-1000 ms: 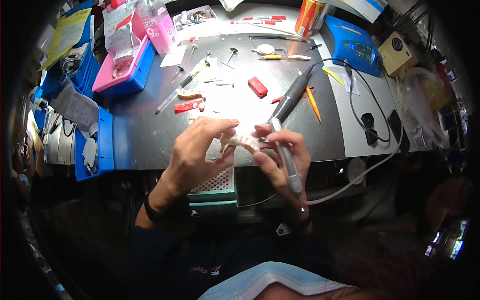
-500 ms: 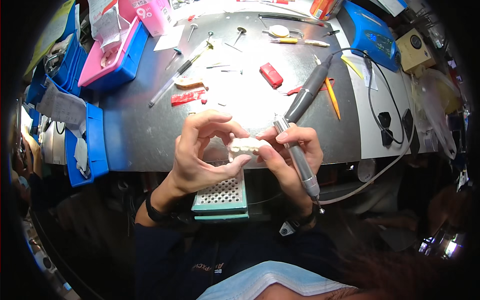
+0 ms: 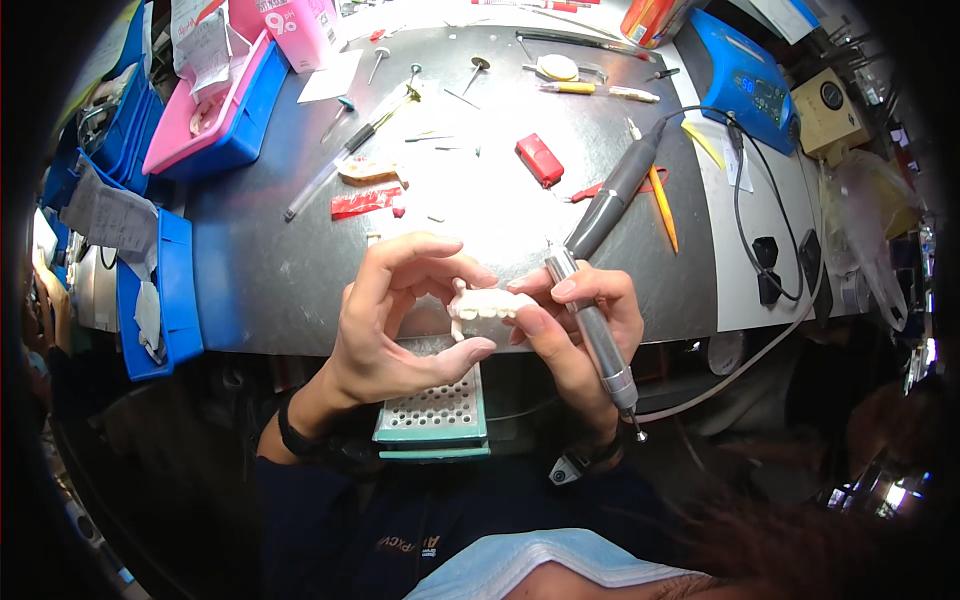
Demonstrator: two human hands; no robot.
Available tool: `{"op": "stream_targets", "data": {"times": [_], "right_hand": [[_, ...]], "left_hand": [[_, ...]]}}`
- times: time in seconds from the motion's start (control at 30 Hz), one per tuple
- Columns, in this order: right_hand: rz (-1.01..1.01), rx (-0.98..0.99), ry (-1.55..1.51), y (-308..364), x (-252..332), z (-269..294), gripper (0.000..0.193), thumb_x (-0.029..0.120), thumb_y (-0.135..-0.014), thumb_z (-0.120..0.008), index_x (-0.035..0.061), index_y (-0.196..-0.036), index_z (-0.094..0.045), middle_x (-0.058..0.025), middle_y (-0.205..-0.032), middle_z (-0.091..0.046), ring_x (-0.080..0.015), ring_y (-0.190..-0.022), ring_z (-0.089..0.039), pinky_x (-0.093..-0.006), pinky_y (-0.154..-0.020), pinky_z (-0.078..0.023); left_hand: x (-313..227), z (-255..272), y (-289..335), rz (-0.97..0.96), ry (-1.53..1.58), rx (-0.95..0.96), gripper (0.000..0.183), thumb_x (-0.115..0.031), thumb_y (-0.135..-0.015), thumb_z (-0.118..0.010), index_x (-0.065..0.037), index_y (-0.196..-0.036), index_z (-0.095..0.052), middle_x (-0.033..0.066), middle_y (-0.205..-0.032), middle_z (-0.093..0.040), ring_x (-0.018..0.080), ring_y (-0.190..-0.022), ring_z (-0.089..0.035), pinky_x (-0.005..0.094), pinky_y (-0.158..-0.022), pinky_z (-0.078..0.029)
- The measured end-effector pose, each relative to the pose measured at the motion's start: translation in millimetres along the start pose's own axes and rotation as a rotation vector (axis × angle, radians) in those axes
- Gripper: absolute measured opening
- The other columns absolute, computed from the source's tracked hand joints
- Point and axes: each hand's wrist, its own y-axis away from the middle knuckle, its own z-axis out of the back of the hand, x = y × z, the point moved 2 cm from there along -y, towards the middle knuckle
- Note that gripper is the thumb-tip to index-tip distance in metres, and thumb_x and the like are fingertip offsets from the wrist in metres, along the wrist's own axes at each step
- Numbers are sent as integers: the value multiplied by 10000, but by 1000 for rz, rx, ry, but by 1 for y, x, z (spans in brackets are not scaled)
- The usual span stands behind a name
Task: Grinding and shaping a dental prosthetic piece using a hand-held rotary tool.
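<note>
My right hand [image 3: 590, 340] pinches a white dental model [image 3: 488, 303] with a row of teeth between its thumb and fingers. A silver rotary handpiece [image 3: 603, 345] lies across the same hand, its small round-ended tip pointing down towards my wrist. My left hand [image 3: 400, 310] curves around the model's left side with thumb and fingers spread apart. Its index fingertip is close to the model's upper edge; whether it touches cannot be told. The left thumb stands clear below the teeth. Below my hands is a green-edged tray with a perforated top [image 3: 432, 408].
A dark grey handpiece [image 3: 620, 190] with a cord rests at right near a blue control box [image 3: 750, 80]. Scattered ahead lie a red case [image 3: 540, 160], a pen [image 3: 330, 178], an orange stick [image 3: 663, 210] and several mounted burs. Blue bins [image 3: 180, 290] line the left.
My left thumb has dropped away from the model's underside, widening the gap. The model has tipped slightly in my right hand. The whole view has shifted a little.
</note>
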Motion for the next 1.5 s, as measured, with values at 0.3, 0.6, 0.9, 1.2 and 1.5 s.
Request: {"op": "stream_targets", "data": {"times": [0.3,0.6,0.9,1.2,1.5], "right_hand": [[109,-16,-35,1,-1,-1,378,-50,-834,-714,80,-1096,-474,-234,-1069,-623,-231,-962,-656,-326,-791,-549],[193,-62,-101,-1,-5,-4,377,-71,-806,-731,72,-1079,-515,-222,-1038,-639,-255,-990,-672,-342,-835,-541],[211,-108,-219,2,-11,-4,257,-16,-881,-669,65,-1100,-561,-142,-1088,-627,-230,-1053,-626,-350,-916,-506],[485,-248,-133,66,73,105,444,312,-1030,-452,97,-641,-474,-19,-539,-427,-130,-452,-434,-261,-491,-399],[25,-642,-322,48,22,101,310,384,-1024,-493,76,-998,-473,-68,-684,-547,-174,-570,-572,-265,-455,-423]], "left_hand": [[-3,0,1,21,-73,-3,678,29,-760,-778,17,-1335,-419,188,-1066,-703,155,-925,-667,270,-793,-520],[-12,0,-3,-30,-195,61,656,30,-788,-771,43,-1337,-412,226,-1101,-693,231,-1057,-674,299,-893,-527],[5,9,2,-10,-334,-4,428,19,-748,-781,46,-1137,-604,164,-1003,-684,225,-889,-666,319,-806,-527],[0,29,-3,301,-256,-23,252,-92,-875,-699,20,-1088,-623,135,-954,-679,183,-805,-639,300,-726,-519],[-10,9,-24,324,-590,205,201,-161,-967,-615,14,-1062,-643,109,-929,-684,141,-790,-633,263,-689,-506]]}}
